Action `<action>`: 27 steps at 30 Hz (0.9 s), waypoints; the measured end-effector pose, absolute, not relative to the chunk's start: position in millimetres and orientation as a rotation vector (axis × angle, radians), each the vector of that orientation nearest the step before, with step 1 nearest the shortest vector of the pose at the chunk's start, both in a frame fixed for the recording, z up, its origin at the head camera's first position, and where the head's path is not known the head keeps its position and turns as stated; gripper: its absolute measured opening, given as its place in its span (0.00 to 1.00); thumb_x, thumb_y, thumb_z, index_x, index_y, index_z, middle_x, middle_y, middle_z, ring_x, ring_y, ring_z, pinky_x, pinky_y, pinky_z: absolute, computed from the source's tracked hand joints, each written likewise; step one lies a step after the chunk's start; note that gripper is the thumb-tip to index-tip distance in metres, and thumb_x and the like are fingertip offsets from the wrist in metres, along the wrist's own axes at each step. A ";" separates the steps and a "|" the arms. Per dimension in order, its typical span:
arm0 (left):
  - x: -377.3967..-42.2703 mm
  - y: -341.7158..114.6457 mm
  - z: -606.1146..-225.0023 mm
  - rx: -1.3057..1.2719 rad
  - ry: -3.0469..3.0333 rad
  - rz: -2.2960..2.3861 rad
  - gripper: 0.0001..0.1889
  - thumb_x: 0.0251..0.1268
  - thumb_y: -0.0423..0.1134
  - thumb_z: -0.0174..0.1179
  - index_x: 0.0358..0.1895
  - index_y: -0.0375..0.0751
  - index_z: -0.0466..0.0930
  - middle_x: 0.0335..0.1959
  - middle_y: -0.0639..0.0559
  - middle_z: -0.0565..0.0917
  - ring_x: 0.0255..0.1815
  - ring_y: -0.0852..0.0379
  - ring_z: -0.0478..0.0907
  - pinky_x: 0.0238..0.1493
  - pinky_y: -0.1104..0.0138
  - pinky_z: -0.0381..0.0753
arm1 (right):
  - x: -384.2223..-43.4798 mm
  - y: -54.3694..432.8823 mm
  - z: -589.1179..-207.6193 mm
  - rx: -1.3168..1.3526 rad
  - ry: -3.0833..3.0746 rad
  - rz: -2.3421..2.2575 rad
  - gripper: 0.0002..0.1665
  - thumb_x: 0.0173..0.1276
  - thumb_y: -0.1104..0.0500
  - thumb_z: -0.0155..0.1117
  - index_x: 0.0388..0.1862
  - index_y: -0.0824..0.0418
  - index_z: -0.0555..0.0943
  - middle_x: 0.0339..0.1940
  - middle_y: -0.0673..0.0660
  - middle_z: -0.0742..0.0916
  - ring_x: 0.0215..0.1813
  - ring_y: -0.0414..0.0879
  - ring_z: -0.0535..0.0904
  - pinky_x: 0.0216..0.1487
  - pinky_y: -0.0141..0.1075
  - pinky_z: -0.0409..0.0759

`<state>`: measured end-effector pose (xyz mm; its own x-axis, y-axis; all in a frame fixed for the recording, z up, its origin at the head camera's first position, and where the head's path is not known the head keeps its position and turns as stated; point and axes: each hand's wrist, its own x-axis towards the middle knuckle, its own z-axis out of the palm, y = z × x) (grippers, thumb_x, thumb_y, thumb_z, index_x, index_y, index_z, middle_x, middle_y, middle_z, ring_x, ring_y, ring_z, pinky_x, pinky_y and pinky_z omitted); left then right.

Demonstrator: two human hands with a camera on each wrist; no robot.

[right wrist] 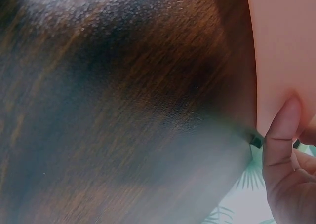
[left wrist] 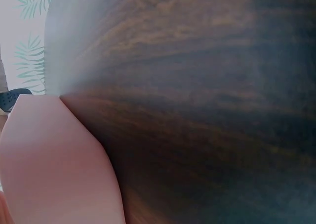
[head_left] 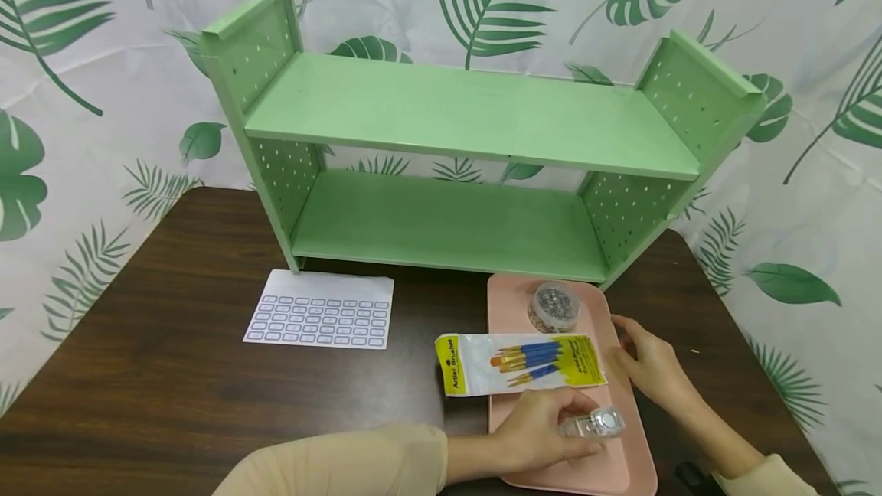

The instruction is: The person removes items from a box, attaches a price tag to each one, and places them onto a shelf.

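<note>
My left hand point(head_left: 540, 431) pinches a small clear, block-like object point(head_left: 594, 423) with a round end, over the near part of a pink tray point(head_left: 637, 461). Its exact kind is hard to tell. The right hand point(head_left: 651, 362) grips the tray's right edge; in the right wrist view its thumb point(right wrist: 284, 130) presses against the pink tray wall point(right wrist: 279, 46). Across the tray lies a pack of artist brushes point(head_left: 520, 363), its left end sticking out past the rim. Behind it a round clear tub point(head_left: 553, 307) of small silvery bits stands on the tray. The left wrist view shows only tray and table around that hand's work.
A green two-tier shelf point(head_left: 455, 220) stands at the back of the dark wooden table point(head_left: 179, 381), close behind the tray's far end. To the left lies a white sheet of labels point(head_left: 320, 312). A small black object point(head_left: 691, 474) is by the right forearm.
</note>
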<state>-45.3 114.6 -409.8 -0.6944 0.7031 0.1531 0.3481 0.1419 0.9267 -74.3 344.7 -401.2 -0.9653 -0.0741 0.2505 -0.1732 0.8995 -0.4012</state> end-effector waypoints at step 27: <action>-41.0 93.1 -379.3 1.102 2.128 1.589 0.14 0.57 0.36 0.66 0.48 0.39 0.83 0.36 0.56 0.86 0.30 0.81 0.68 0.28 0.86 0.70 | -73.5 344.0 -403.3 0.164 -2.854 0.569 0.25 0.55 0.71 0.64 0.53 0.73 0.74 0.23 0.51 0.76 0.23 0.36 0.66 0.22 0.31 0.66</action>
<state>-41.0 93.1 -379.3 -0.6761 0.7027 0.2218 0.4120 0.1109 0.9044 -73.5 344.0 -403.3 -0.9681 -0.0651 0.2421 -0.1530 0.9184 -0.3648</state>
